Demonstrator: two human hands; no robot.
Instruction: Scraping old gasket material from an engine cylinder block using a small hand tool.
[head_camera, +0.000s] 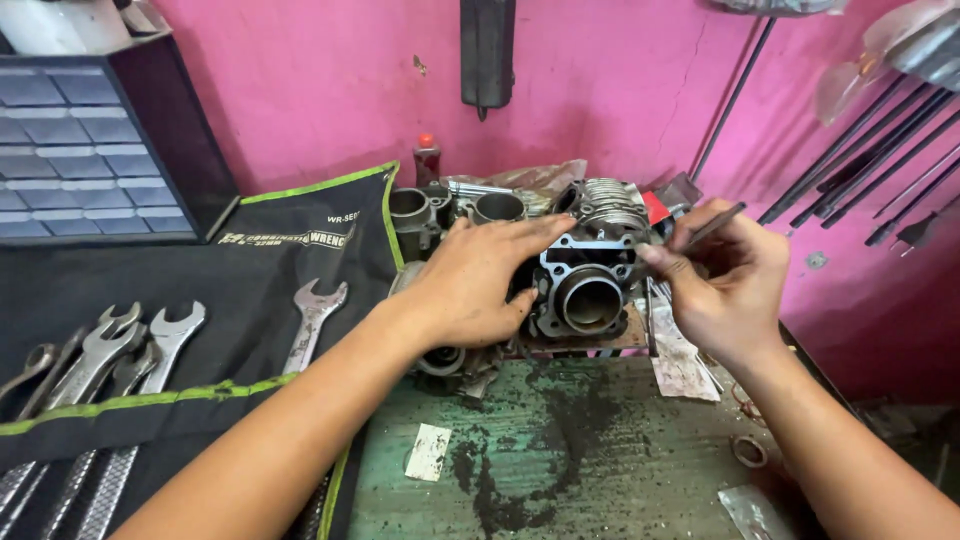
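While a small-parts drawer cabinet (80, 150) stood at the far left against the pink wall (330, 80), a black tool roll (250, 290) edged in green lay spread over the left half of the desk (560, 450). Several open-ended wrenches (130, 350) rested in its pockets, and one lone wrench (310, 320) lay apart on the cloth, nearer the middle. Just right of the roll, the left hand (480, 280) lay flat and unclenched, palm down, its fingers stretched across the top of a grey metal engine cylinder block (585, 285), steadying it without closing round it. That block sat on the green, grime-stained desk near the centre, its round bore facing the camera, with other engine castings (450, 210) just behind it and a small red-capped bottle (427, 160) by the wall. At the block's right edge, the right hand (720, 280) was clenched on a thin dark metal tool (715, 222), pinched between thumb and fingers, fingertips touching the block's side. Farther right, long dark rods (860, 160) leaned against the wall.
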